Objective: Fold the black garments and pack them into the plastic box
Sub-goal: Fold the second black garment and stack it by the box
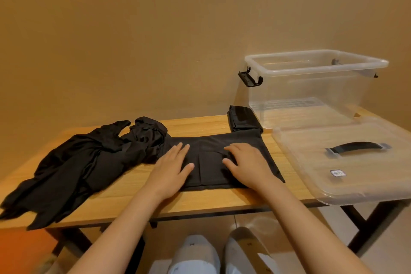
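Hands, the left hand (172, 165) and right hand (244, 163), lie flat and unclenched on the black garment (209, 169) at the table's (200, 200) near edge, seemingly smoothing a fold before the apparently empty plastic box (311, 87).

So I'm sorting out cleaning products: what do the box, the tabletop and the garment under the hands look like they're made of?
The plastic box: clear, glossy plastic; the wall shows through it. The tabletop: light wood-grain surface, matte, possibly laminate. The folded black garment under the left hand and right hand: thin, soft black fabric with a faint sheen; its fibre can't be told.
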`<act>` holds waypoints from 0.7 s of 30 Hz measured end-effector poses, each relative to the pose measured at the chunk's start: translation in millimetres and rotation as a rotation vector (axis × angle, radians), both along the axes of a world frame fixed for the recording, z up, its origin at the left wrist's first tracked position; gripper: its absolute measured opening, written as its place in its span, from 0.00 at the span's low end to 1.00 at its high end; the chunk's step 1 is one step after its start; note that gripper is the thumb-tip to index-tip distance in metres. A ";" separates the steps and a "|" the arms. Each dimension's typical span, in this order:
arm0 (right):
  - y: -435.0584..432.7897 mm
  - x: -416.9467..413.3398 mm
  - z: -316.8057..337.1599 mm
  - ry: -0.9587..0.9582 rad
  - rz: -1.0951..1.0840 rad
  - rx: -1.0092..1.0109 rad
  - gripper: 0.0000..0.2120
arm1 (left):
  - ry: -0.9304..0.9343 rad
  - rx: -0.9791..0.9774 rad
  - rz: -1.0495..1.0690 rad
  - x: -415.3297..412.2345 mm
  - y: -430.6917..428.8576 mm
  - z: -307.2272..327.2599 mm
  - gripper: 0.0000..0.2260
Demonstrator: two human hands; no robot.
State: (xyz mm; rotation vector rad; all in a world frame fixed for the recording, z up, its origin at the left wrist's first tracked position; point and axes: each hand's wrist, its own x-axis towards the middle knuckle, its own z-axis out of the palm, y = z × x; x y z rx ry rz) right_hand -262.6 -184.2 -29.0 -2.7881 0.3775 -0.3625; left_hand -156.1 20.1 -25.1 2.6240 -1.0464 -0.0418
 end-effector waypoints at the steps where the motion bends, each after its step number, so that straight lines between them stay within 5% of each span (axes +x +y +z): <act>1: -1.4 4.6 -6.5 0.118 0.001 -0.016 0.25 | 0.014 0.079 0.000 1.7 -1.9 -5.9 0.28; 5: -4.6 -8.4 -20.5 0.340 -0.003 -0.055 0.27 | 0.004 0.228 -0.046 0.4 8.4 -23.8 0.27; 10: 18.1 -41.0 -20.6 0.362 -0.015 -0.017 0.29 | 0.052 0.167 -0.163 -3.9 25.9 -17.4 0.27; 15: -14.5 -36.5 0.8 0.152 -0.029 0.065 0.27 | -0.024 -0.020 -0.289 -46.8 2.7 -7.0 0.31; 21: -61.7 -42.4 0.0 0.307 0.038 0.057 0.26 | 0.028 -0.029 -0.529 -99.0 -59.1 -20.6 0.39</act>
